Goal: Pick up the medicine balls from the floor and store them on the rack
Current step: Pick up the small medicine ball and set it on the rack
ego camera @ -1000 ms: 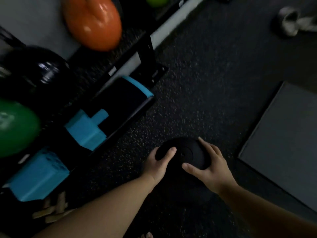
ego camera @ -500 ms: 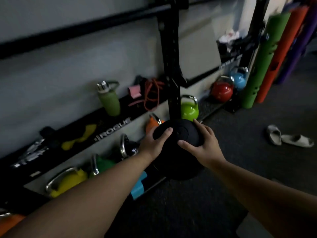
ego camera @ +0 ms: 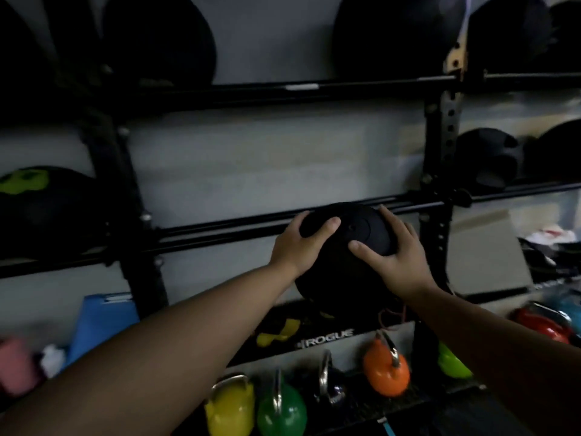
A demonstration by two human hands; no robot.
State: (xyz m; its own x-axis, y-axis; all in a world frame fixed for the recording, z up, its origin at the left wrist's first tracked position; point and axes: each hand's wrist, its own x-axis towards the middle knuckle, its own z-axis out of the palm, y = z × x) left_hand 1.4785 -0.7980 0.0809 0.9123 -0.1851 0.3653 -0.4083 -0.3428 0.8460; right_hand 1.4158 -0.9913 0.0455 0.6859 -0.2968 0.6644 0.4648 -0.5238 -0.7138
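Note:
I hold a black medicine ball [ego camera: 355, 231] in both hands at chest height, right in front of the black rack's middle rail [ego camera: 220, 229]. My left hand [ego camera: 301, 243] grips its left side, and my right hand [ego camera: 396, 253] grips its right side. The ball's top reaches the level of the rail. Other dark medicine balls rest on the rack: one with green markings [ego camera: 41, 212] at far left, some at right [ego camera: 487, 162], and larger ones on the top shelf [ego camera: 393, 36].
Coloured kettlebells stand on the bottom shelf: yellow [ego camera: 229, 407], green [ego camera: 281, 410], black [ego camera: 330, 385], orange [ego camera: 386, 369], lime [ego camera: 452, 363] and red [ego camera: 540, 325]. A blue pad [ego camera: 100, 322] leans at lower left. Black uprights [ego camera: 440, 146] frame the open middle shelf bay.
I lifted the ball off the floor and raised it up to the rack's middle shelf. My view rose from the floor to the rack.

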